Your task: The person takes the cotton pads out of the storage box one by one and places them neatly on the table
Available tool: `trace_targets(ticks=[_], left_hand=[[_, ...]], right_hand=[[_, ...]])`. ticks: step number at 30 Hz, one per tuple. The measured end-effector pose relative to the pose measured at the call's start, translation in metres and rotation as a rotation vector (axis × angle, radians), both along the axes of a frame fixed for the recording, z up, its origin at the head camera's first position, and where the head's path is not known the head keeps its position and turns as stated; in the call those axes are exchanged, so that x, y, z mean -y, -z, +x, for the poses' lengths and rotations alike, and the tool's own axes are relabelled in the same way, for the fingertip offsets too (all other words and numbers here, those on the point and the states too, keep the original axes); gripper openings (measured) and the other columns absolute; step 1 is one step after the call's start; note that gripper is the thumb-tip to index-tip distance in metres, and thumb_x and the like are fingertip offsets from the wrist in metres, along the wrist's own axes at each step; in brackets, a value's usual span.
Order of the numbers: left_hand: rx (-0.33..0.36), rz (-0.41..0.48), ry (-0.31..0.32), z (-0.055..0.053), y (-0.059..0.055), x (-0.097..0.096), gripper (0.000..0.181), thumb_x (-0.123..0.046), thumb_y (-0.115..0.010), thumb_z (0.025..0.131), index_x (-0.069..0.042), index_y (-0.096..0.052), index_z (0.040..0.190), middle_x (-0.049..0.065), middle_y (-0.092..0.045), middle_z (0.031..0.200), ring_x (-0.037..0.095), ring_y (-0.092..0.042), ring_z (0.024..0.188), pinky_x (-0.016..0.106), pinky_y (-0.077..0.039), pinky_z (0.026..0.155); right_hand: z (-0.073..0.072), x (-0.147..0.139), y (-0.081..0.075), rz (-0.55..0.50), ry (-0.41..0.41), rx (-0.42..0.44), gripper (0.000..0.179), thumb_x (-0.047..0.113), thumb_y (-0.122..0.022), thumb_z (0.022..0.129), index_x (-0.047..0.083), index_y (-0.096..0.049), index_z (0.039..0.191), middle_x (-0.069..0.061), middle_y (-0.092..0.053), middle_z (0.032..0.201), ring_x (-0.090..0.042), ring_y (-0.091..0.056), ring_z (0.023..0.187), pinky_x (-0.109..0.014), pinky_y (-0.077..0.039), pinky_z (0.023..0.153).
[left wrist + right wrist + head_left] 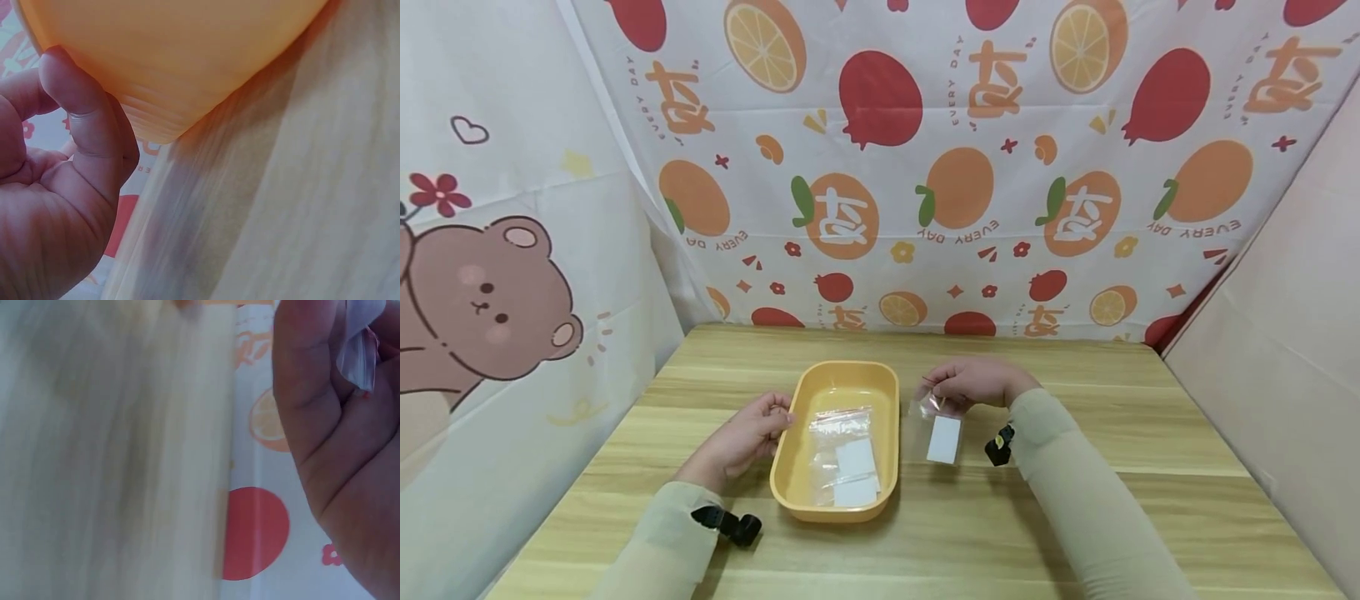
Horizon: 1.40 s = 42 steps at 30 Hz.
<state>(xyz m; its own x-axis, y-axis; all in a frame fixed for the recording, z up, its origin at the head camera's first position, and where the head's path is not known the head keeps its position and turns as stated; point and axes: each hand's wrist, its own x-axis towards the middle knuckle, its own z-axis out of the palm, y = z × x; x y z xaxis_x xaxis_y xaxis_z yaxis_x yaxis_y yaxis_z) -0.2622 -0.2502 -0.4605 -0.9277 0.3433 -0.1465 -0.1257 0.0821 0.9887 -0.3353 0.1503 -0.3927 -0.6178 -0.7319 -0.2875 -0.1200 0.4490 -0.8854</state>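
Note:
A yellow plastic tray (889,417) stands on the table, with clear zip bags (831,425) holding white cards lying inside. My left hand (741,437) grips the tray's left wall, and the thumb lies at the rim in the left wrist view, where the tray's side (181,69) fills the top. Right of the tray, my right hand (973,382) pinches the top of another clear zip bag (943,439), which has a white card in its lower part. Only a crumpled piece of that bag (359,359) shows between the fingers in the right wrist view.
The wood-grain table (1075,517) runs back to a fruit-print cloth (895,250). A bear-print cloth (617,350) hangs at the left and a pale cloth (1292,333) at the right. Each wrist wears a small black camera (741,527).

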Motion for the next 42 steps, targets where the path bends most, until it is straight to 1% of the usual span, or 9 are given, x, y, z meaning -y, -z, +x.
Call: trace_targets(ticks=[3, 7, 14, 19, 24, 28, 35, 38, 42], left_hand=[[-0.001, 0.003, 0.007, 0.0, 0.0, 0.0, 0.036, -0.008, -0.05, 0.103, 0.009, -0.034, 0.13, 0.006, -0.054, 0.085, 0.011, -0.056, 0.067, 0.025, -0.052, 0.056], [0.003, 0.008, 0.007, 0.0, 0.001, 0.0, 0.036, -0.007, -0.05, 0.103, 0.01, -0.033, 0.131, 0.008, -0.057, 0.089, 0.013, -0.058, 0.069, 0.026, -0.054, 0.057], [-0.006, 0.028, 0.015, 0.002, 0.0, -0.001, 0.037, -0.008, -0.051, 0.103, 0.011, -0.033, 0.13, 0.006, -0.057, 0.087, 0.012, -0.058, 0.068, 0.026, -0.053, 0.057], [-0.004, 0.012, 0.014, 0.003, 0.0, -0.001, 0.036, -0.008, -0.051, 0.103, 0.011, -0.034, 0.129, 0.007, -0.057, 0.087, 0.012, -0.058, 0.068, 0.026, -0.053, 0.057], [0.011, 0.005, 0.001, 0.002, -0.001, -0.002, 0.035, -0.008, -0.051, 0.103, 0.01, -0.035, 0.129, 0.007, -0.057, 0.087, 0.013, -0.058, 0.069, 0.027, -0.053, 0.058], [0.018, 0.005, -0.006, 0.001, -0.001, -0.001, 0.034, -0.007, -0.05, 0.103, 0.009, -0.035, 0.129, 0.007, -0.057, 0.087, 0.013, -0.057, 0.068, 0.026, -0.053, 0.057], [0.016, 0.011, -0.001, -0.001, 0.001, -0.002, 0.032, -0.006, -0.05, 0.103, 0.008, -0.035, 0.128, 0.006, -0.056, 0.087, 0.012, -0.057, 0.068, 0.026, -0.053, 0.057], [0.013, 0.016, 0.002, -0.001, 0.001, -0.002, 0.033, -0.006, -0.05, 0.103, 0.009, -0.035, 0.129, 0.006, -0.055, 0.086, 0.012, -0.056, 0.068, 0.026, -0.053, 0.057], [0.011, 0.019, 0.006, -0.001, 0.001, -0.002, 0.034, -0.006, -0.05, 0.103, 0.009, -0.035, 0.129, 0.006, -0.055, 0.086, 0.012, -0.056, 0.068, 0.026, -0.053, 0.057]], right_hand=[[0.0, 0.0, 0.009, 0.044, -0.024, -0.009, 0.025, 0.013, -0.052, 0.103, 0.013, -0.074, 0.115, -0.009, -0.069, 0.088, -0.016, -0.061, 0.07, -0.032, -0.055, 0.063], [0.002, 0.007, 0.021, 0.114, -0.053, -0.057, 0.025, 0.012, -0.054, 0.101, 0.013, -0.075, 0.114, -0.006, -0.069, 0.083, -0.015, -0.061, 0.068, -0.03, -0.054, 0.061], [0.002, 0.024, 0.038, 0.212, -0.096, -0.171, 0.02, 0.004, -0.054, 0.097, 0.01, -0.073, 0.098, -0.005, -0.058, 0.072, -0.016, -0.053, 0.062, -0.031, -0.049, 0.058], [0.001, 0.032, 0.048, 0.286, -0.049, -0.296, 0.019, 0.006, -0.057, 0.096, 0.016, -0.072, 0.103, -0.003, -0.063, 0.073, -0.015, -0.056, 0.062, -0.029, -0.049, 0.058], [0.002, 0.035, 0.049, 0.309, 0.034, -0.396, 0.021, 0.006, -0.057, 0.096, 0.016, -0.073, 0.106, 0.0, -0.065, 0.08, -0.015, -0.058, 0.067, -0.031, -0.05, 0.062], [0.003, 0.035, 0.049, 0.323, 0.083, -0.44, 0.02, 0.006, -0.058, 0.096, 0.015, -0.073, 0.105, 0.001, -0.065, 0.082, -0.015, -0.058, 0.07, -0.032, -0.05, 0.064], [0.003, 0.033, 0.054, 0.302, 0.116, -0.428, 0.018, 0.007, -0.057, 0.097, 0.016, -0.071, 0.103, -0.002, -0.064, 0.074, -0.015, -0.058, 0.06, -0.032, -0.05, 0.058], [0.005, 0.033, 0.05, 0.298, 0.133, -0.43, 0.02, 0.007, -0.057, 0.097, 0.016, -0.072, 0.106, -0.002, -0.066, 0.078, -0.016, -0.059, 0.064, -0.033, -0.051, 0.063], [0.008, 0.033, 0.041, 0.31, 0.16, -0.46, 0.018, 0.011, -0.06, 0.098, 0.016, -0.072, 0.11, 0.003, -0.067, 0.09, -0.015, -0.06, 0.077, -0.035, -0.051, 0.075]])
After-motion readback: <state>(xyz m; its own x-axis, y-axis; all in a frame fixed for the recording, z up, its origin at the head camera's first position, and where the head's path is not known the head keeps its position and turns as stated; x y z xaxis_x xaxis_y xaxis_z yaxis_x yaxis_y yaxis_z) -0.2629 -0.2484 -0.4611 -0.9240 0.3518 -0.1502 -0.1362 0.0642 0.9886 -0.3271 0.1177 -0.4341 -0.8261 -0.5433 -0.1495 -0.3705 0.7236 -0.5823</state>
